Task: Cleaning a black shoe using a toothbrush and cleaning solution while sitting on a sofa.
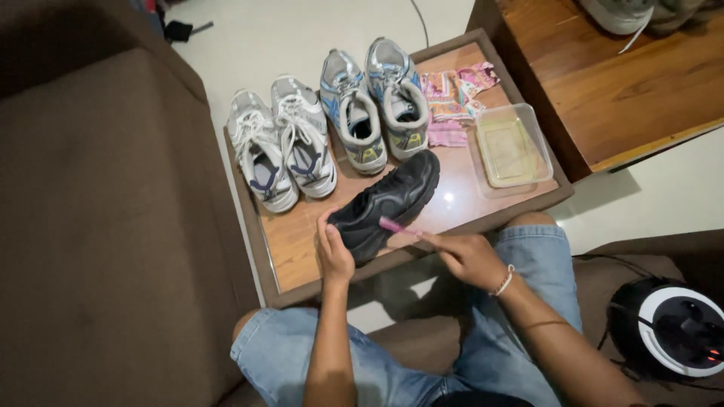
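At the near edge of the surface point(302, 249), a black shoe point(388, 202) is steadied by the left hand point(334, 252), whose grip is closed on the shoe's heel end, fingers laid over its side. A thin pink brush point(396, 227) is pinched in the clenched grip of the right hand point(467, 258), and its tip is pressed against the side of the shoe near the sole. A beaded bracelet point(504, 281) is worn on the right wrist. The shoe is laid slantwise, toe pointed toward the far right.

Behind it, along the far edge, two pairs of sneakers are set side by side: a white pair point(283, 143) at the left, a silver-and-blue pair point(373, 102) beside it. A pink patterned cloth point(452, 94) is spread at the far right corner, and a clear plastic tray point(513, 147) is placed just before it, by the right edge. Denim shorts point(543, 260) are seen below, and a round black-and-white device point(671, 328) at the lower right.
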